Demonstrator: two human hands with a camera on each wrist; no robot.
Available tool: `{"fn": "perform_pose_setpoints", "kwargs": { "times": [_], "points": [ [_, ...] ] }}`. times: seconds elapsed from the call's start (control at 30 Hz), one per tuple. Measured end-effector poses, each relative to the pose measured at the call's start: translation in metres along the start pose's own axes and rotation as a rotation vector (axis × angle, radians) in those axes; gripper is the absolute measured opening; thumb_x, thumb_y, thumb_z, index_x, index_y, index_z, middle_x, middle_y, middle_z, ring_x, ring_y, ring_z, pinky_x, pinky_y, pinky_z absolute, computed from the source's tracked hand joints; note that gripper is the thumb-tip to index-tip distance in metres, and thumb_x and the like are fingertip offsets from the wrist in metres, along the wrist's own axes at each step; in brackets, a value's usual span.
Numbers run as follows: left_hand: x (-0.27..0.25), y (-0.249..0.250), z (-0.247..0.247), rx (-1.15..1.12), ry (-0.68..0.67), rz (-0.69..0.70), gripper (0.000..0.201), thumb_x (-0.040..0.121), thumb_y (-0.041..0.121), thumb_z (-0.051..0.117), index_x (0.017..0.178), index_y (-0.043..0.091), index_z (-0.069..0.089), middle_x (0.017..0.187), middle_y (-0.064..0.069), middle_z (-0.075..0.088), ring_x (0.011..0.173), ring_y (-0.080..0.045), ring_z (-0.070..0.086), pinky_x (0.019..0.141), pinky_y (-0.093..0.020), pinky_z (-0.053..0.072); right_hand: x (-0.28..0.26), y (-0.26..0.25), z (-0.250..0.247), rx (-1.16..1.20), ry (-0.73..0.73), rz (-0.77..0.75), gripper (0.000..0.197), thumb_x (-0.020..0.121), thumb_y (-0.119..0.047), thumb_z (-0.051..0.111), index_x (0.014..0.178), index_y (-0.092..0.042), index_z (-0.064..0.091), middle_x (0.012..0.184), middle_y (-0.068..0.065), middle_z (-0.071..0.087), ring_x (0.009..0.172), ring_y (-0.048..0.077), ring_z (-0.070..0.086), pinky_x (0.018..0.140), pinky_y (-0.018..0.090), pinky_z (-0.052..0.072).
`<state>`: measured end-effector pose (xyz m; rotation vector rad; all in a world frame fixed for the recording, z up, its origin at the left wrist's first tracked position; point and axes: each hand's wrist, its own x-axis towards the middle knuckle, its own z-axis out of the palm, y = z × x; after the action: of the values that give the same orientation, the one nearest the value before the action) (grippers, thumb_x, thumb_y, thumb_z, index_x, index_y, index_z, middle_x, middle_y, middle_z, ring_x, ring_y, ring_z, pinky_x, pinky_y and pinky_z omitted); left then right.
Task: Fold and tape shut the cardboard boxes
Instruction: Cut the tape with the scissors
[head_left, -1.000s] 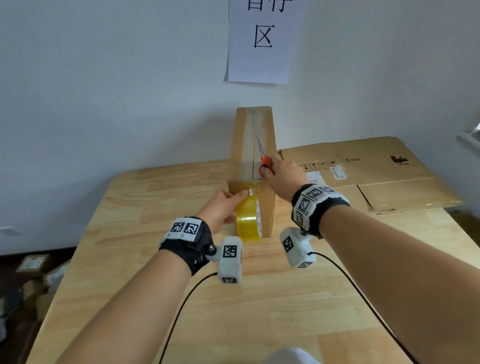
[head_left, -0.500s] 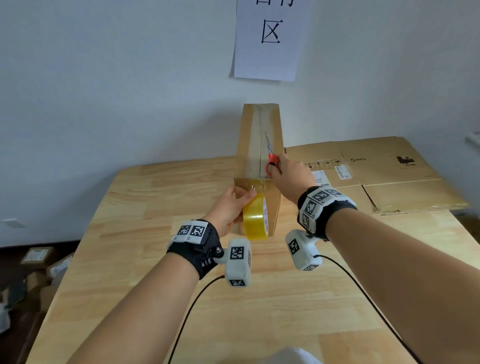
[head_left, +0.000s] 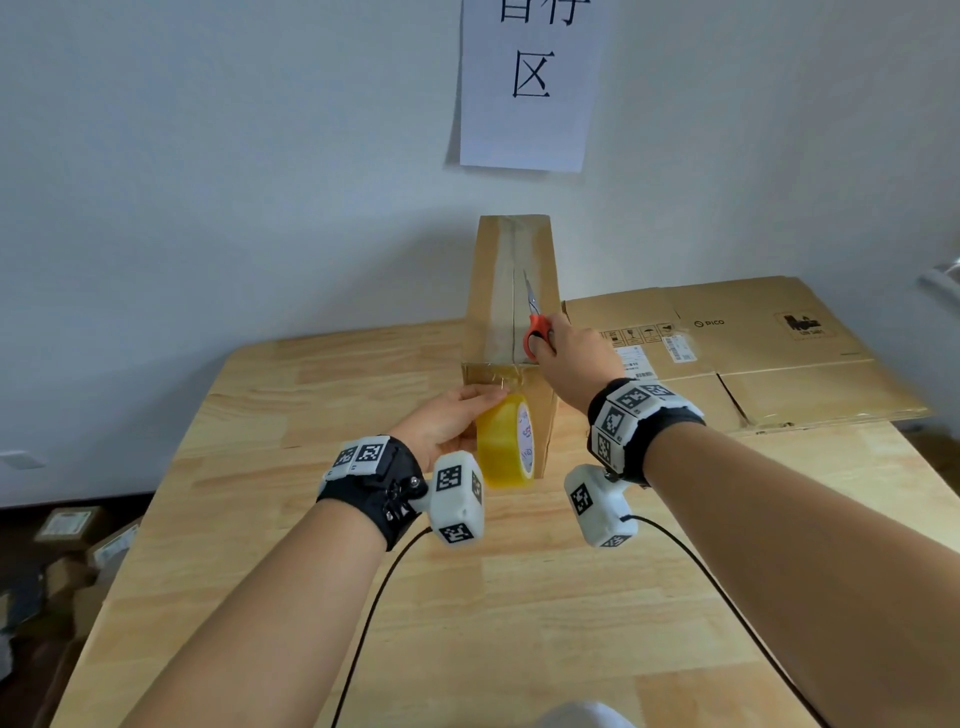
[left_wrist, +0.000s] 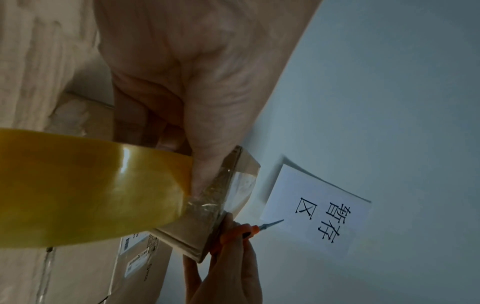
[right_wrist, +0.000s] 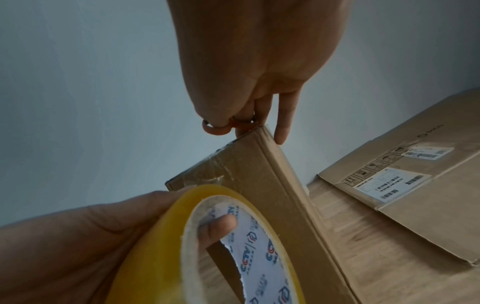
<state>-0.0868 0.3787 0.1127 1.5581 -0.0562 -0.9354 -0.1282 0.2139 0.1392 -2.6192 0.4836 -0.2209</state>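
Note:
A narrow cardboard box (head_left: 496, 291) stands upright on the wooden table (head_left: 311, 597), with clear tape along its top seam and over its near edge (left_wrist: 233, 185). My left hand (head_left: 447, 423) grips a yellow tape roll (head_left: 506, 441) against the box's near face (right_wrist: 259, 185), a finger inside the core (right_wrist: 215, 226). My right hand (head_left: 569, 358) holds orange-handled scissors (head_left: 537, 330) at the box's top right edge, blades pointing away along the seam. In the right wrist view the scissor loops (right_wrist: 221, 126) sit on my fingers at the box corner.
Flattened cardboard boxes (head_left: 753, 353) with shipping labels lie on the table to the right, against the wall. A paper sign (head_left: 530, 83) hangs on the wall behind. Small boxes (head_left: 67, 525) sit on the floor at the left. Wrist cables trail over the near table.
The view has shifted slightly; both hands keep their hold at the box's near top edge, with the tape roll and scissors in nearly the same places.

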Motion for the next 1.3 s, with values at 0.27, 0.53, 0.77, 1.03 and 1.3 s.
{"fn": "perform_pose_setpoints", "kwargs": {
  "times": [0.27,0.53,0.77,1.03,1.3],
  "points": [
    [-0.001,-0.003,0.006,-0.115,0.035,-0.017,0.036,0.090,0.026,0.065,0.121,0.010,0.057,0.088,-0.006,0.073,0.075,-0.018,0.071,0.059,-0.029,0.057,0.001,-0.003,0.000,-0.012,-0.004,0.001,0.032,0.098,-0.037,0.034,0.114,-0.013,0.048,0.085,0.008,0.058,0.076,0.029,0.058,0.071,0.039,0.053],
    [-0.006,0.006,0.013,0.038,0.030,-0.035,0.029,0.091,0.020,0.063,0.116,0.006,0.058,0.062,-0.001,0.071,0.053,-0.012,0.068,0.044,-0.021,0.050,0.003,-0.002,0.001,-0.016,0.014,-0.015,0.032,0.098,-0.036,0.035,0.112,-0.011,0.048,0.083,0.009,0.056,0.073,0.028,0.054,0.066,0.035,0.047],
    [-0.006,0.006,0.013,0.083,0.073,-0.049,0.030,0.090,0.024,0.064,0.117,0.010,0.062,0.073,-0.001,0.065,0.040,-0.005,0.059,0.036,-0.015,0.041,0.006,-0.003,0.002,0.008,0.022,-0.030,0.030,0.098,-0.036,0.036,0.109,-0.012,0.050,0.083,0.007,0.057,0.074,0.029,0.057,0.066,0.036,0.050],
    [-0.007,0.012,0.013,0.103,0.054,-0.075,0.032,0.090,0.024,0.064,0.119,0.010,0.064,0.076,0.000,0.070,0.050,-0.007,0.064,0.042,-0.017,0.047,0.011,0.009,-0.018,0.156,-0.088,-0.024,0.025,0.092,-0.039,0.051,0.108,-0.021,0.058,0.085,0.000,0.063,0.076,0.019,0.058,0.061,0.029,0.045],
    [-0.005,0.015,0.010,0.142,0.042,-0.088,0.029,0.091,0.029,0.061,0.119,0.021,0.065,0.098,-0.003,0.068,0.054,-0.008,0.067,0.042,-0.018,0.047,0.012,0.021,-0.060,0.815,-0.423,0.197,0.011,0.091,-0.004,0.058,0.101,-0.006,0.063,0.077,0.006,0.062,0.067,0.012,0.058,0.064,0.018,0.056]
  ]
}}
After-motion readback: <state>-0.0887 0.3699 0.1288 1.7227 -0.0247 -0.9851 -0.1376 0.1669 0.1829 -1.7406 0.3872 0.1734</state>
